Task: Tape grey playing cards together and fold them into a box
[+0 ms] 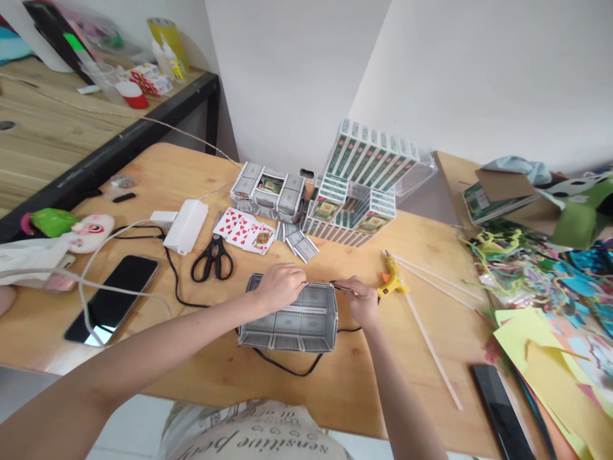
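Observation:
A grey open box made of playing cards (292,322) lies on the wooden table (158,377) in front of me. My left hand (281,286) is closed over its far rim, fingers pinched on the top edge. My right hand (361,300) is closed at the box's far right corner, pinching a thin dark piece I cannot make out. Just right of that hand lies a yellow glue gun (393,279).
Black scissors (213,259), fanned red cards (244,230), loose grey cards (299,243) and card-built structures (359,191) lie beyond. A phone (112,297), white charger (186,225) and cables sit left. Glue sticks (431,345), coloured paper (550,345) and another phone (500,409) lie right.

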`<action>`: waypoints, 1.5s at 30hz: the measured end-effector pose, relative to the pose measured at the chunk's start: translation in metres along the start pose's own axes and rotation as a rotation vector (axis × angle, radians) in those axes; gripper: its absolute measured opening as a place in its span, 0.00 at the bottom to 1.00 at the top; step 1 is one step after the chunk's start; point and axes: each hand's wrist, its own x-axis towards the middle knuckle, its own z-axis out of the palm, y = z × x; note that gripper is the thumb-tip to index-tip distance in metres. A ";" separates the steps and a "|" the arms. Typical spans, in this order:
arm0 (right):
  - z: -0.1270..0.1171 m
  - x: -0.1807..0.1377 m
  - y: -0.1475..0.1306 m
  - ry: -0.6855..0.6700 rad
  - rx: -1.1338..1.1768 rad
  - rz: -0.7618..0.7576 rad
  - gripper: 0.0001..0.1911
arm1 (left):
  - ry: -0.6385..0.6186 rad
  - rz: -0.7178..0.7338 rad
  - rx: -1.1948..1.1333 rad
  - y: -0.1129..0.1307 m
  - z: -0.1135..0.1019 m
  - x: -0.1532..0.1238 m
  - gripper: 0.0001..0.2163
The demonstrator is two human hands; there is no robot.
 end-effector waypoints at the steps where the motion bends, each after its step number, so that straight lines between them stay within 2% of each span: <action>1: 0.000 0.000 -0.002 -0.004 -0.017 -0.003 0.15 | 0.001 -0.012 0.001 0.000 0.000 0.000 0.07; 11: 0.001 0.003 -0.005 -0.029 -0.050 0.030 0.10 | 0.034 -0.231 -0.108 0.002 -0.006 0.002 0.05; 16: 0.007 0.000 0.005 -0.046 -0.015 0.109 0.11 | -0.066 -0.303 -0.180 0.002 -0.010 0.009 0.03; 18: 0.006 -0.003 0.007 -0.057 -0.020 0.106 0.11 | -0.154 -0.253 -0.270 -0.004 -0.015 0.011 0.04; 23: 0.001 -0.008 0.003 -0.112 -0.098 -0.003 0.11 | -0.405 0.082 -0.444 -0.031 -0.034 0.011 0.14; 28: 0.001 -0.007 -0.001 -0.115 -0.176 -0.075 0.13 | -0.559 0.165 -0.438 -0.040 -0.039 0.005 0.20; 36: -0.003 0.003 0.000 -0.146 -0.160 -0.070 0.12 | -0.480 0.122 -0.391 -0.035 -0.033 0.003 0.17; 41: 0.005 0.006 -0.005 -0.159 -0.158 -0.100 0.17 | -0.449 0.076 -0.401 -0.031 -0.031 0.002 0.16; 45: 0.002 0.009 -0.008 -0.223 -0.114 -0.070 0.15 | -0.411 0.021 -0.398 -0.031 -0.029 0.000 0.15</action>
